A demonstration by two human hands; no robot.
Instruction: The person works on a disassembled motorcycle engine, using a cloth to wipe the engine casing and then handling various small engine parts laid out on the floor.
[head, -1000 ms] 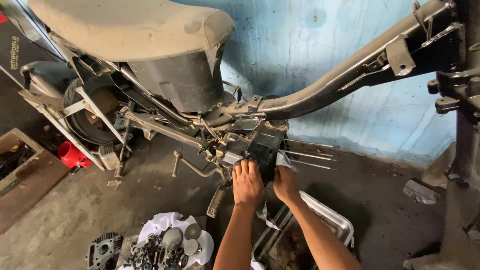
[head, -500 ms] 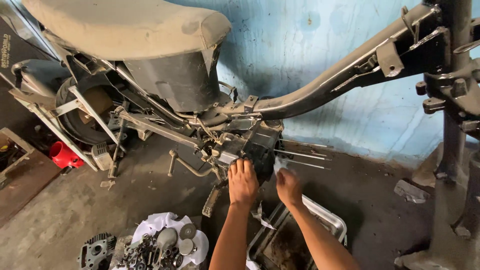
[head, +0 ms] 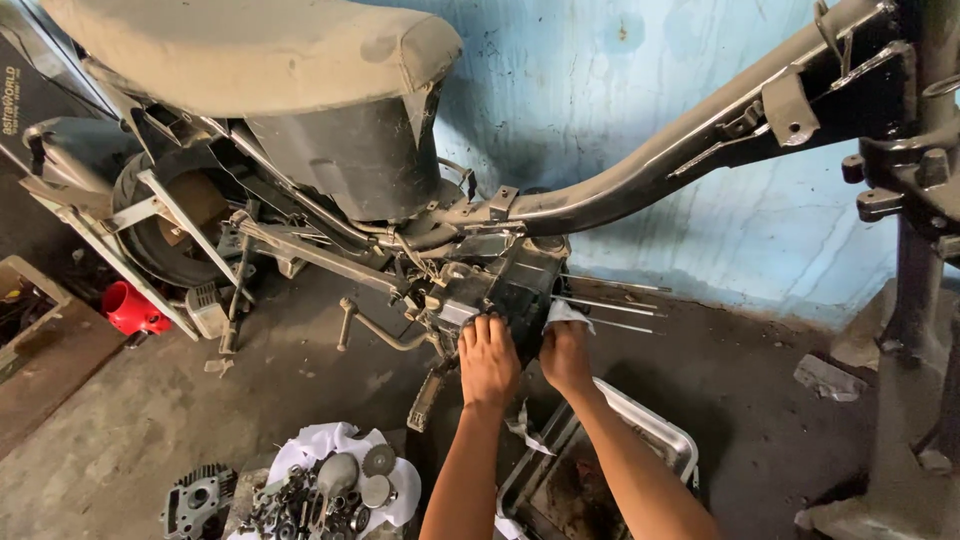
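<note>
Left hand [head: 488, 358]: flat, fingers spread, palm pressed against the near face of the dark engine case [head: 505, 290]. Not closed on anything; it steadies the block.

Right hand [head: 566, 352]: just right of the left hand, almost touching it. Fingers curled around a pale rag [head: 566, 315], held against the right end of the case, at the root of the long studs [head: 610, 300] that stick out to the right.

Engine case: hangs under the bare frame tube [head: 650, 170], mid-scene, below and right of the seat [head: 250, 55]. The cylinder is off, so the four studs stand exposed. Kick lever [head: 375, 328] pokes out at its left.

Progress, as I judge it: strip-down is well advanced. Removed parts lie sorted on a white cloth [head: 335, 470] at the near left: gears, small round pieces and a finned cylinder head [head: 195, 500] beside them. A metal tray [head: 610, 450] sits on the floor under the forearms, dirty inside. The work in hand looks like wiping the open face of the case. Nothing refitted is visible, so reassembly seems wholly ahead.

Further out: rear wheel [head: 165, 235] at far left, red cap [head: 135, 310] on the floor beside it, blue wall [head: 640, 90] behind, front fork post [head: 915, 300] at right.
</note>
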